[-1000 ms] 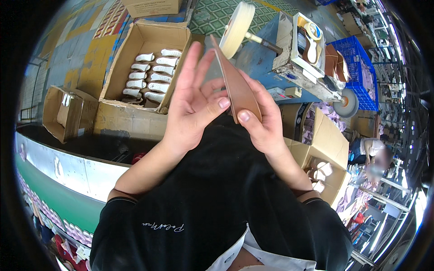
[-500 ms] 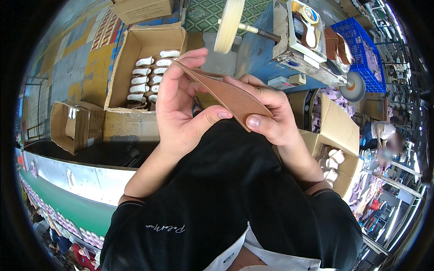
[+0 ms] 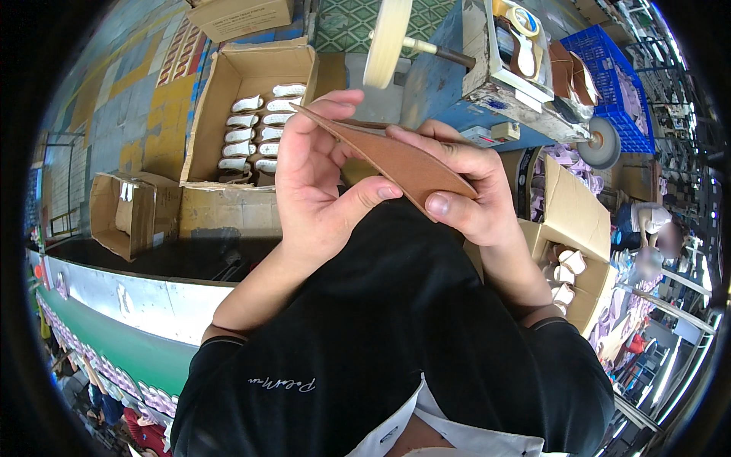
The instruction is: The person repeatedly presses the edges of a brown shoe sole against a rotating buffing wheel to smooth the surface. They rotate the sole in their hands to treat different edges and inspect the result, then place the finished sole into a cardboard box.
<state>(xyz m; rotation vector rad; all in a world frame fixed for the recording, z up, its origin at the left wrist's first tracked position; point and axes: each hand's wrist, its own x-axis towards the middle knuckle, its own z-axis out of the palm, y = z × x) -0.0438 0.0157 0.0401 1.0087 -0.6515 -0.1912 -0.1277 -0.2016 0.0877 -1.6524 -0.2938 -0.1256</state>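
A brown, leather-like shoe insole (image 3: 407, 166) is held up in front of my chest, tilted, with its narrow tip toward the upper left. My right hand (image 3: 481, 186) pinches its lower right end, thumb on the near face and fingers behind. Curved round the other part is my left hand (image 3: 311, 202), its thumb against the near edge and its fingers by the upper tip. The insole hides part of the fingers of both hands.
An open carton (image 3: 199, 145) with rows of white shoe pieces stands ahead left. A pale wheel (image 3: 387, 46) on a shaft juts from a blue machine (image 3: 434, 91). Ahead right are a grey wheel (image 3: 601, 145) and a blue crate (image 3: 609, 76). Another carton (image 3: 575, 225) stands right.
Both hands and the insole have shifted slightly right and down in the picture, and the surroundings have shifted a little right too. The hold on the insole looks the same.
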